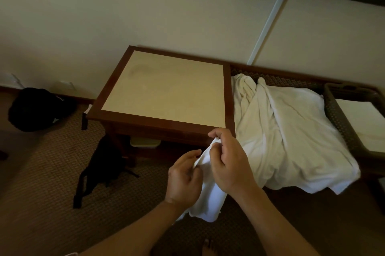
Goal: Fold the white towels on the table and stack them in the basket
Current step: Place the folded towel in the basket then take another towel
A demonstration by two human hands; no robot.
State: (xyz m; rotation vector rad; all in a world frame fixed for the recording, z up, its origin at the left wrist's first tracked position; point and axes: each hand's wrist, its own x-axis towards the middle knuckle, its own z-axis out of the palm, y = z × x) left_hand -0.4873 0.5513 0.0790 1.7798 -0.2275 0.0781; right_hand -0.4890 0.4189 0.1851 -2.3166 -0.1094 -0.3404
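Note:
A small white towel (209, 199) hangs in front of the table's near edge, held up by both hands. My right hand (228, 162) pinches its top corner, and my left hand (184, 178) pinches the edge just below and to the left. The square table (166, 87) has a beige top and a dark wooden frame, with nothing on it. To its right a heap of white towels (287, 133) lies on a low bench. At the far right stands a brown woven basket (341, 122) with a folded white towel (362, 122) inside.
A black bag (35, 108) sits on the carpet at the left wall. A black strap or garment (100, 170) lies on the floor by the table leg. A pale box (145, 143) shows under the table. My bare foot (208, 247) is at the bottom.

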